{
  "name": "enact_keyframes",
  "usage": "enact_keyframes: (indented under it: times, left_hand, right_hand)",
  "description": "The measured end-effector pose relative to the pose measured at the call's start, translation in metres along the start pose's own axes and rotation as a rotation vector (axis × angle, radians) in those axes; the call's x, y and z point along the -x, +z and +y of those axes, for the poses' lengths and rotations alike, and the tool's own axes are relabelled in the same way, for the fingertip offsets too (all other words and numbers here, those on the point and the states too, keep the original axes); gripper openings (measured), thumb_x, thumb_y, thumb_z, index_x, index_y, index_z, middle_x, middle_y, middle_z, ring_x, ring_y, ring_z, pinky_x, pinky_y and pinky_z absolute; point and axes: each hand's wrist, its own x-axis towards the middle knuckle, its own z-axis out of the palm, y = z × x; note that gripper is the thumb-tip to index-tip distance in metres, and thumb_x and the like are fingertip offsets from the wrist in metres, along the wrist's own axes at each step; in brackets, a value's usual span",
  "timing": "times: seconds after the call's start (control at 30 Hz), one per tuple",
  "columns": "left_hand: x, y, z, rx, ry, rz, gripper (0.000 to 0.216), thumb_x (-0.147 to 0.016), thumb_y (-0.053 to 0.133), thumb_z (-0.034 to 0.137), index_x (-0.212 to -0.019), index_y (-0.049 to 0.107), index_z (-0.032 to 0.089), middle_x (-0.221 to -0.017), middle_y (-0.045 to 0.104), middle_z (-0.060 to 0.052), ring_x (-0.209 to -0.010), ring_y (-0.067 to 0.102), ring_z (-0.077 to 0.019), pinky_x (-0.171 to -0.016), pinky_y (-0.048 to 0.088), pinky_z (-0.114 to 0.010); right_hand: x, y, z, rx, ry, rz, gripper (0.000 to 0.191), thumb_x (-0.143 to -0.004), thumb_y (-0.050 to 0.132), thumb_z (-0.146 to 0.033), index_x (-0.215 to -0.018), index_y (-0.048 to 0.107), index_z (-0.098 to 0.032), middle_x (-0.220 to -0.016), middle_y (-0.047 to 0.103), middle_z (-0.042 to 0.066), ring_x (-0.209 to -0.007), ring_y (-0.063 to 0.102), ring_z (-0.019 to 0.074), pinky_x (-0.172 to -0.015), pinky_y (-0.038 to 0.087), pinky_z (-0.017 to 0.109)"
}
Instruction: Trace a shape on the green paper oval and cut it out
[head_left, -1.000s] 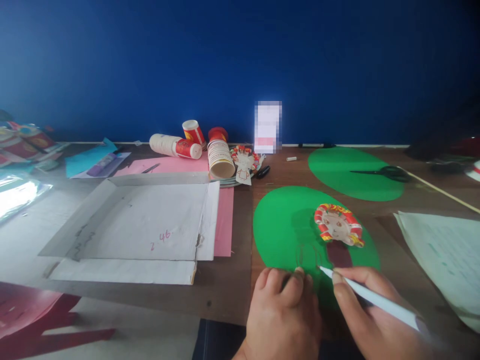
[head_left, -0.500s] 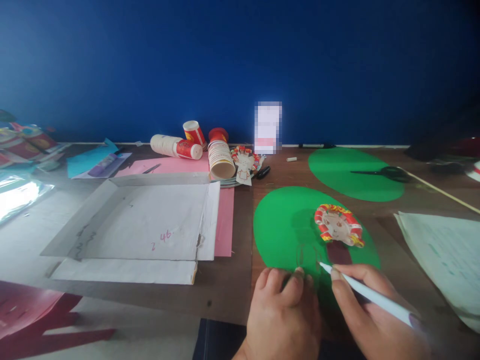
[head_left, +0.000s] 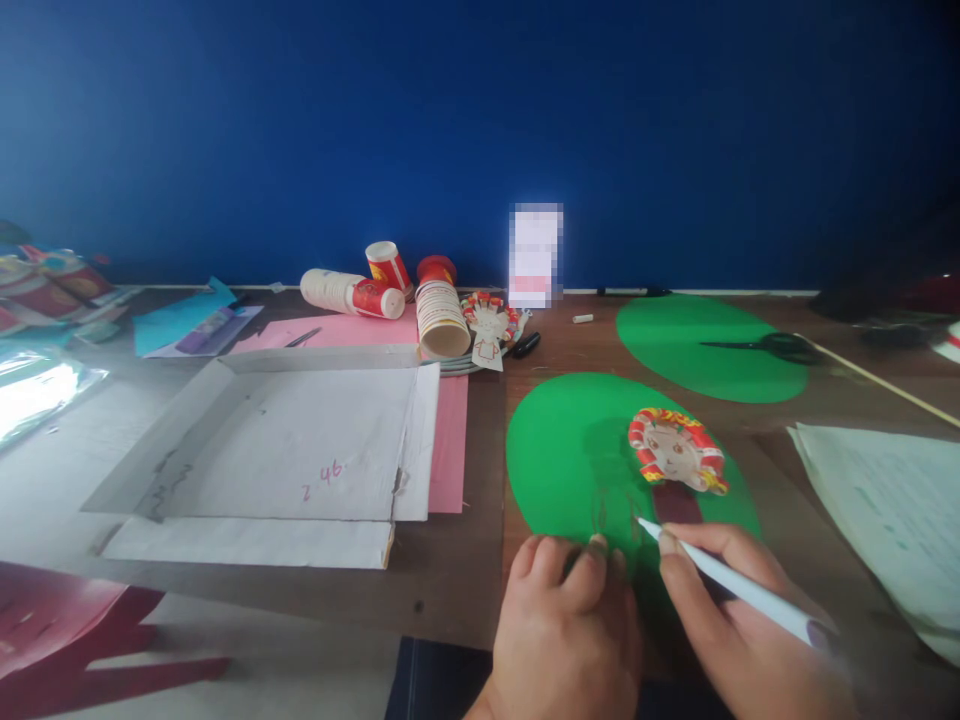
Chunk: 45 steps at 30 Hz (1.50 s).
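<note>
Head view shows the right hand (head_left: 739, 620) near the counter's (head_left: 465, 590) front edge, its fingers (head_left: 675, 545) grasping a white pen (head_left: 731, 585) whose tip touches a green paper oval (head_left: 562, 450). The left hand (head_left: 570, 630) rests beside it with fingers curled loosely, pressing on the oval's near edge and gripping nothing. A paper face with a red and yellow fringe (head_left: 677, 450) lies on the oval just beyond the pen tip. Scissors (head_left: 772, 346) lie on a second green oval (head_left: 709, 345) toward the back right corner.

Craft room: paper cups (head_left: 439, 318), scissors (head_left: 772, 346), coloured paper (head_left: 577, 450), blue wall (head_left: 480, 130).
</note>
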Motion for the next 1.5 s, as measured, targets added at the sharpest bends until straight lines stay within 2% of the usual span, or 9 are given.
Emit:
enact_keyframes:
  times: [0.57,1.5]
  left_hand:
    - [-0.0007,-0.0010,0.0011,0.028,-0.017,0.004,0.022,-0.088,0.060,0.017,-0.107,0.070,0.018,-0.097,0.075,-0.002,-0.077,0.064,-0.0209,-0.071,0.054,-0.040]
    - [0.0000,-0.0010,0.0008,0.014,-0.023,-0.006,0.021,-0.090,0.058,0.019,-0.106,0.070,0.019,-0.097,0.075,-0.004,-0.078,0.065,-0.0206,-0.073,0.055,-0.038]
  right_hand:
    - [0.0006,0.0008,0.0023,0.017,0.020,-0.012,0.021,-0.093,0.054,-0.039,-0.082,0.065,-0.025,-0.070,0.078,0.002,-0.058,0.076,0.0201,-0.053,0.056,0.026]
    - [-0.0040,0.0017,0.0029,0.008,-0.046,-0.007,0.020,-0.095,0.052,-0.035,-0.084,0.065,-0.025,-0.073,0.078,0.001,-0.061,0.076,0.0180,-0.058,0.056,0.024]
